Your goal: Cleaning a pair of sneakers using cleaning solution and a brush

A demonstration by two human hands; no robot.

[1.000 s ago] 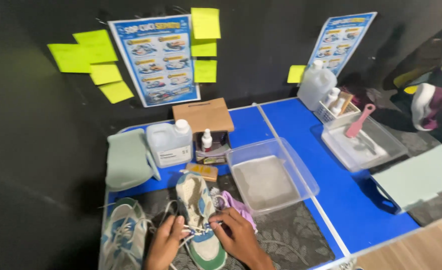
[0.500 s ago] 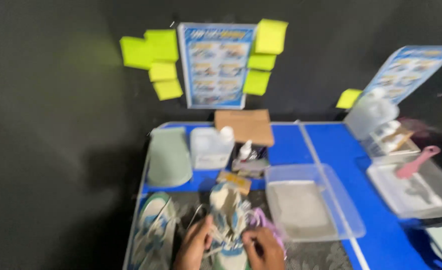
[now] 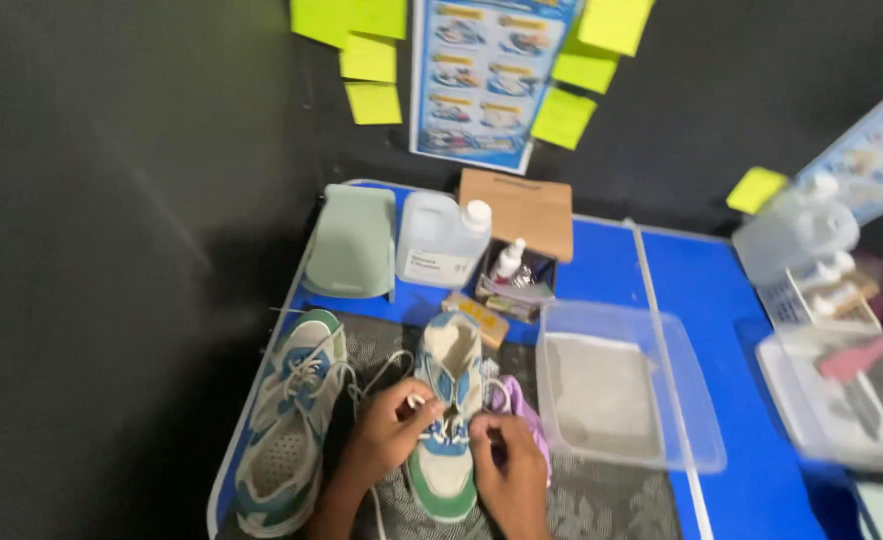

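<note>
Head view: both hands work at the middle of one shoe, near the front edge of the blue desk (image 3: 601,270).
Shoe in hand: white, blue and green laced sneaker (image 3: 448,415), lying on the grey patterned mat (image 3: 611,505), toe toward the person, heel toward the wall.
Long axis: runs near to far, almost straight away from the person; the hands meet it from either side.
Left hand (image 3: 386,435): on the shoe's left flank, fingers curled shut on a white lace (image 3: 376,372) at the eyelets.
Right hand (image 3: 506,460): on the right flank, fingers bent in at the lace rows; whether they pinch a lace I cannot tell.
Nearer hand: both touch the shoe; the left sits slightly farther up toward the tongue.
Second white and green sneaker (image 3: 289,425): just left, parallel, apart from the hands.
Lilac cloth (image 3: 517,403): tucked against the shoe's right side.
Clear plastic tub (image 3: 621,398): just right of the cloth.
</note>
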